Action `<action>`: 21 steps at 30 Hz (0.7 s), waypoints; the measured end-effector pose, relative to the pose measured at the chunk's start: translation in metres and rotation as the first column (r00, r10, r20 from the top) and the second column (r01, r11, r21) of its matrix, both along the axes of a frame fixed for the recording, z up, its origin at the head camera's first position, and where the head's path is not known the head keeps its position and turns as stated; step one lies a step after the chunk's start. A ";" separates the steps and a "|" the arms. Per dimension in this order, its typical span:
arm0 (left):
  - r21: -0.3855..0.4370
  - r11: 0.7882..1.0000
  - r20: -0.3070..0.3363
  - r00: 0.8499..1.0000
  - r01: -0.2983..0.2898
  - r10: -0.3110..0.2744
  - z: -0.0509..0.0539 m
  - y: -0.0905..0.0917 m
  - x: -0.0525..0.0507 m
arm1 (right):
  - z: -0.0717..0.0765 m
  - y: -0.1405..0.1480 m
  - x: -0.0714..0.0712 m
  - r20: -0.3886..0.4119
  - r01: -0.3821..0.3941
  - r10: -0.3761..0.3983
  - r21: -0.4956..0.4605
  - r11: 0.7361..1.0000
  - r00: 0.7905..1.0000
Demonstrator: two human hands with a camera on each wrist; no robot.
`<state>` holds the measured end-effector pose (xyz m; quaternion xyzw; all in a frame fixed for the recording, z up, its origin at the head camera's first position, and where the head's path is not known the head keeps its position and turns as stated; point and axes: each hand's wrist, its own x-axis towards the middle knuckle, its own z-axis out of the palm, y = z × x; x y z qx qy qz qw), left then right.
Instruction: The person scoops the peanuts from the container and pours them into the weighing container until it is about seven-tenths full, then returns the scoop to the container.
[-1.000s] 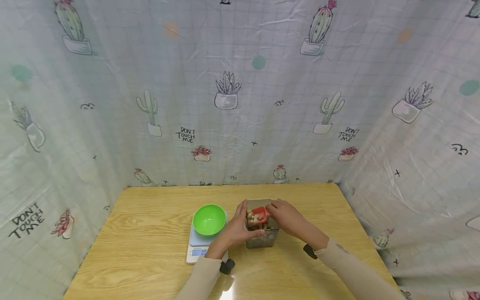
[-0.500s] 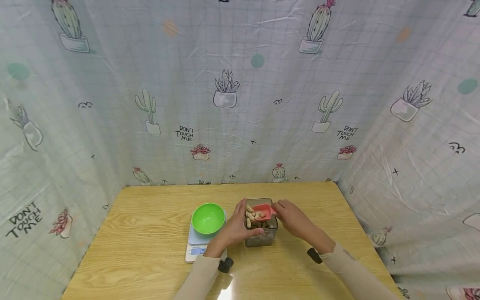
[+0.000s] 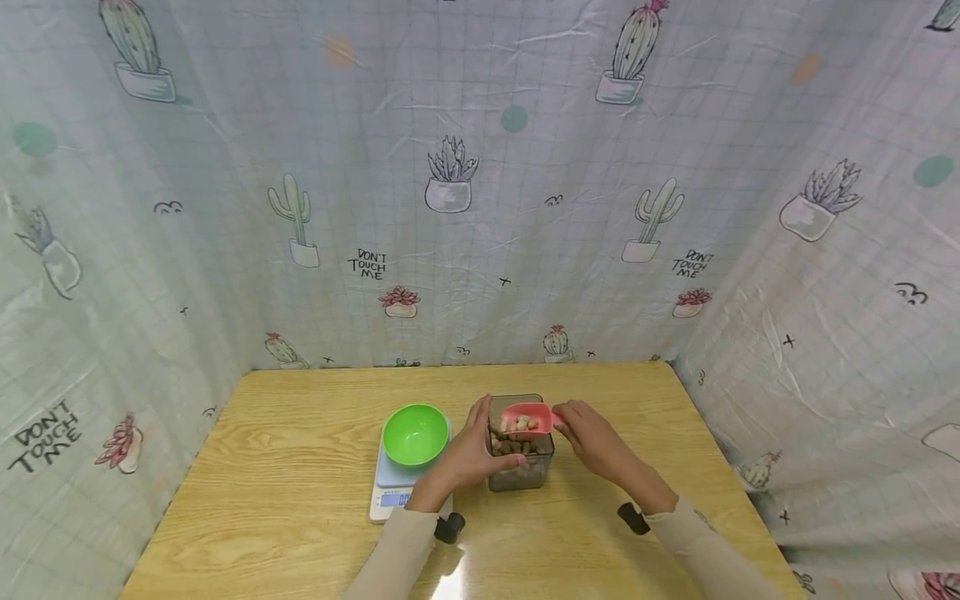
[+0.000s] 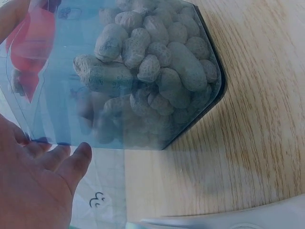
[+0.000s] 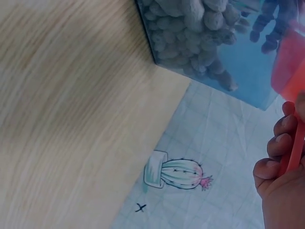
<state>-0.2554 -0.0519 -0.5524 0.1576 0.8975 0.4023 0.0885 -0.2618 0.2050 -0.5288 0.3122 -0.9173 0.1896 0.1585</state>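
Observation:
A clear tinted plastic container [image 3: 517, 478] stands on the table, partly filled with unshelled peanuts [image 4: 157, 62]. My left hand [image 3: 467, 456] grips its left side, the thumb along the near rim and the fingers spread against the wall. Over the container's mouth is a red scoop [image 3: 536, 413] with a few peanuts in it. My right hand [image 3: 597, 439] holds the scoop by its handle [image 5: 295, 150], fingers curled round it, just right of the container.
A green bowl [image 3: 415, 435] sits on a white kitchen scale [image 3: 380, 512] left of the container, close to my left forearm. The digital display is lit. A curtain [image 3: 480, 317] printed with cacti hangs behind the wooden table [image 3: 285, 467].
The scoop has risen from among the peanuts up to the container's rim, shifting slightly right with my right hand. My left hand keeps its grip on the container.

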 end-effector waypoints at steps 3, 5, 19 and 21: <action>-0.001 1.000 -0.008 1.000 -0.004 0.004 0.001 -0.001 0.000 | -0.001 0.000 0.000 -0.008 -0.013 0.013 -0.019 1.000 1.000; -0.003 1.000 -0.008 1.000 -0.001 0.001 0.001 -0.001 0.000 | -0.002 0.000 0.000 -0.013 -0.016 0.015 -0.026 1.000 1.000; 0.010 0.999 -0.082 0.996 0.035 -0.034 0.016 -0.005 0.006 | 0.028 -0.004 -0.008 -0.071 -0.029 0.028 -0.011 1.000 0.997; 0.016 0.999 -0.106 0.994 0.033 -0.031 0.023 -0.008 0.008 | 0.033 -0.005 -0.010 -0.084 -0.041 0.039 -0.013 0.999 0.996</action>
